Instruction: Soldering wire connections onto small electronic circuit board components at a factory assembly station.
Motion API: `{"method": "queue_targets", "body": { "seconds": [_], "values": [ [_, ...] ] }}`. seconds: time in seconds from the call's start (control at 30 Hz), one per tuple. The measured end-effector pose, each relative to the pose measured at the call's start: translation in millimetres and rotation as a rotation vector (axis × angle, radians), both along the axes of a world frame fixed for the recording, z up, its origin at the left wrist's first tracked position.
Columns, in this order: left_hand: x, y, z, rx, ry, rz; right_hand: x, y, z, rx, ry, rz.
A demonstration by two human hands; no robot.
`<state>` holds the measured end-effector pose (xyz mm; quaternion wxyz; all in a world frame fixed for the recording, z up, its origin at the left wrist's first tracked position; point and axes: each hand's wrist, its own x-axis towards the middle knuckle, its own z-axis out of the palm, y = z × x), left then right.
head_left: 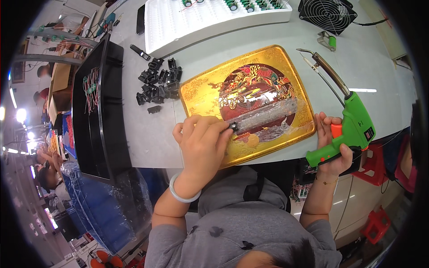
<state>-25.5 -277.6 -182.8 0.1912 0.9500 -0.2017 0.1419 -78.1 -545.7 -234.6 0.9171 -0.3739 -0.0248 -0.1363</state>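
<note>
Green soldering gun [353, 129], grip half-hidden

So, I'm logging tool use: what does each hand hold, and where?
Right hand grips the green soldering gun by its handle. Left hand pinches the dark end of a clear wrapped roll.

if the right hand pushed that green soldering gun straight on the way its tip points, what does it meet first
Probably nothing on the table soon. The right hand holds the green soldering gun with its tip aimed up-left, past the gold tray corner. Further along that line lies the white tray, though the tip's height is unclear.
</note>
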Motion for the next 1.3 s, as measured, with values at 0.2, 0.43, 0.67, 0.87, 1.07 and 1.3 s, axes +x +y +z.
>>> {"method": "queue_targets", "body": {
  "seconds": [0.2,0.43,0.67,0.87,1.07,1.3],
  "values": [
    [0.4,-2.4,7.6,0.041,-0.006,-0.006,0.4,-0.7,-1.8,-0.01,0.001,-0.002],
    [2.4,3.6,1.6,0.044,0.031,-0.082,-0.4,-2.5,-4.4,0.033,-0.029,0.023],
    [3.4,1.3,-1.8,0.015,0.019,-0.032,-0.7,-2.1,-3.4,0.025,-0.02,0.017],
    [1.0,0.0,0.0,0.056,0.05,-0.031,0.6,-0.5,-5.7,0.01,-0.005,-0.02],
    [18.5,58.7,3.0,0.056,-0.178,0.252,-0.7,-5.1,-4.2,-0.039,-0.05,0.046],
    [38.2,124.9,-2.7,0.175,0.026,0.294,0.1,-4.2,-3.7,-0.017,-0.042,0.029]
  ]
}}
